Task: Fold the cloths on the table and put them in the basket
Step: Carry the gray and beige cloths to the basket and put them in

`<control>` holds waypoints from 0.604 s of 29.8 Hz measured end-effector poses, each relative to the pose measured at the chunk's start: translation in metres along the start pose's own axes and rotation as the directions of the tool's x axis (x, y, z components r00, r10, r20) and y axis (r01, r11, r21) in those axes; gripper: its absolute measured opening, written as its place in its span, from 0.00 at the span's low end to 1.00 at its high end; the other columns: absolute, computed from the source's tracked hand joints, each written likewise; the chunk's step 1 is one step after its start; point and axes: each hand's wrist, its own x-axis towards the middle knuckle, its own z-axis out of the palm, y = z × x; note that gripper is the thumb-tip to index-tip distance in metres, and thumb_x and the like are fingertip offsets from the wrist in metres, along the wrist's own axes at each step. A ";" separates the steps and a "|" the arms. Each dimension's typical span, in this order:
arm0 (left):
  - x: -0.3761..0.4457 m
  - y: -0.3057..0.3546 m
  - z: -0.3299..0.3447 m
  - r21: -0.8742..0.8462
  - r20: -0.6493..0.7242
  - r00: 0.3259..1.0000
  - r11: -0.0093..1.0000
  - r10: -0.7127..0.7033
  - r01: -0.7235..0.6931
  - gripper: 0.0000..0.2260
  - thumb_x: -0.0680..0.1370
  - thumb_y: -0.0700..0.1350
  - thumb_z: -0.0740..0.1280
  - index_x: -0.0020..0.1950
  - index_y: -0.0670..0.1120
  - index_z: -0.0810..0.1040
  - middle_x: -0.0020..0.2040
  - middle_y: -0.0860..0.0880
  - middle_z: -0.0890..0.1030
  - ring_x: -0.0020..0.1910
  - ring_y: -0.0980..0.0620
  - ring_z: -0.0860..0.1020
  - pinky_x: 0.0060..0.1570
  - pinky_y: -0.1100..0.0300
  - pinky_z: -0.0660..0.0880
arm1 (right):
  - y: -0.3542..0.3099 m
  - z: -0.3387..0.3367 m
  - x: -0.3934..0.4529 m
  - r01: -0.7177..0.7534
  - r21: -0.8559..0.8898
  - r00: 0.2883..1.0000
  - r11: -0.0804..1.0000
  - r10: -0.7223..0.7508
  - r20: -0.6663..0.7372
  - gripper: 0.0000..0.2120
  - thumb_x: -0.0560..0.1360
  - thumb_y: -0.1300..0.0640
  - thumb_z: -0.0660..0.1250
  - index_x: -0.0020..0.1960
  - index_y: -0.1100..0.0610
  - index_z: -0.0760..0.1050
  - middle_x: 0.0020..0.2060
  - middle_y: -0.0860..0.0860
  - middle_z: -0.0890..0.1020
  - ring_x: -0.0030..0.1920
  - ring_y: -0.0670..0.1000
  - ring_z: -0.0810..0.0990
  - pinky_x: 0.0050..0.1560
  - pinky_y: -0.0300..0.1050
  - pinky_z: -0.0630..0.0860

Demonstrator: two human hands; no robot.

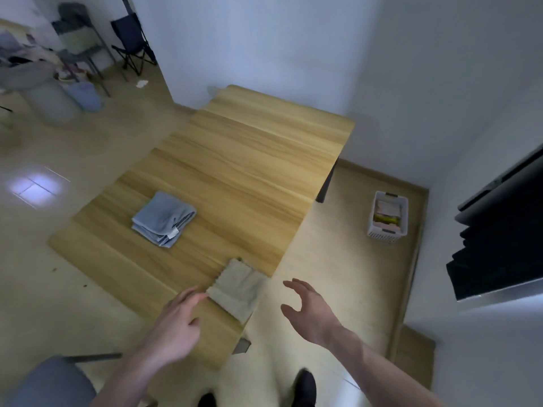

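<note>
A folded beige cloth (236, 287) lies at the near right edge of the wooden table (249, 160). Further left on the table lies a folded blue cloth (163, 219) with a white label. My left hand (176, 324) is open, its fingertips touching the beige cloth's left corner. To the right of that cloth my right hand (305, 309) hovers beyond the table's edge, open with fingers loosely curved and holding nothing. A white basket (387, 217) stands on the floor to the right of the table, with several folded cloths inside.
A grey chair (50, 383) is at the bottom left beside me. My dark shoes (304, 389) show on the floor below. A dark curtain (499, 248) hangs at the right. Folding chairs (133, 42) and clutter fill the far left corner.
</note>
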 end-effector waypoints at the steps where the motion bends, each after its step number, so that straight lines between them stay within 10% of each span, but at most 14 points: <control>1: -0.001 -0.012 -0.004 -0.006 0.005 1.000 1.000 0.007 -0.007 0.25 0.82 0.41 0.63 0.78 0.56 0.65 0.80 0.58 0.57 0.79 0.53 0.58 0.78 0.55 0.57 | -0.007 0.011 0.000 -0.010 -0.008 1.000 1.000 0.010 0.007 0.28 0.80 0.49 0.64 0.79 0.45 0.63 0.80 0.45 0.61 0.77 0.47 0.64 0.70 0.36 0.62; 18: 0.052 -0.164 -0.095 0.133 0.110 0.971 0.965 0.214 -0.228 0.25 0.81 0.42 0.64 0.78 0.55 0.66 0.81 0.57 0.57 0.79 0.54 0.59 0.78 0.57 0.58 | -0.098 0.141 -0.023 -0.208 0.183 0.943 0.961 0.246 -0.223 0.27 0.78 0.51 0.68 0.76 0.49 0.68 0.74 0.46 0.70 0.74 0.48 0.69 0.72 0.40 0.65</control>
